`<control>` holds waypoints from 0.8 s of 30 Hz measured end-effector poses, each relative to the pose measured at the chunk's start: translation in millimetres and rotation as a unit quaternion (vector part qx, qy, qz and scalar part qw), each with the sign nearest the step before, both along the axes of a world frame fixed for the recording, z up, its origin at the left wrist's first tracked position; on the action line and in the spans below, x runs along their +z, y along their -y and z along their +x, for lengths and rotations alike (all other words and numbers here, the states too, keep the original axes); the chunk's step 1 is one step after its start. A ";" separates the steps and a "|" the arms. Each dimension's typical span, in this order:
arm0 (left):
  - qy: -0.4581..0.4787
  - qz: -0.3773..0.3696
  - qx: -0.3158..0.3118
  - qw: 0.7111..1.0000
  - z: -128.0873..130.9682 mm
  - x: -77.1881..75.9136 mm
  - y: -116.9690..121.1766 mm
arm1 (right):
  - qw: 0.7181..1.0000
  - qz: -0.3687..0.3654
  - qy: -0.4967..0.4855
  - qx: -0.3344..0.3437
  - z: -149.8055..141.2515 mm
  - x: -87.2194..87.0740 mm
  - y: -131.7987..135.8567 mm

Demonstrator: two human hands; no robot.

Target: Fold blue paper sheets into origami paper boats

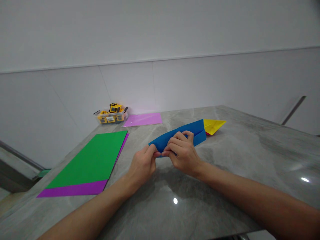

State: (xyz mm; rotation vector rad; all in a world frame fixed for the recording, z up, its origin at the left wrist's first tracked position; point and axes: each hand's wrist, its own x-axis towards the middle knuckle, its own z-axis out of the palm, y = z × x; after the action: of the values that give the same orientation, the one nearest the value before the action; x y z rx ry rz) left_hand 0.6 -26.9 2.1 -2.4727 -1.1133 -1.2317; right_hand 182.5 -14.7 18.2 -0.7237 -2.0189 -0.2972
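Note:
A folded sheet of blue paper (pixel 191 128) is held up slightly above the grey table, slanting upward to the right, with a crease along its length. My left hand (pixel 143 163) pinches its near left edge. Close beside it, my right hand (pixel 183 151) grips the same edge, thumb and fingers closed on the paper. Both sets of fingertips nearly meet at the lower edge. Just behind the right end of the blue paper lies a folded yellow paper piece (pixel 213 126) with a bit of red under it.
Green sheets (pixel 92 156) lie over purple sheets (pixel 75 189) on the left of the marbled table (pixel 240 186). Toward the wall stand a clear plastic box (pixel 120 117) of yellow toy vehicles and a pink sheet stack (pixel 143 119). The table's front edge shows at the bottom.

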 end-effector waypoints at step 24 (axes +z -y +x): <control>0.077 -0.031 0.051 0.995 -55.8 18.8 -18.9 | 0.986 0.072 0.025 -0.152 53.0 17.4 -34.2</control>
State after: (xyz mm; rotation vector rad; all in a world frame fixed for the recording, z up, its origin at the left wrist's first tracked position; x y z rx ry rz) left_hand -55.2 -8.0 20.9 -2.3652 -1.3175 -1.3976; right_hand 235.5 19.6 35.6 -0.9395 -1.9075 -0.6367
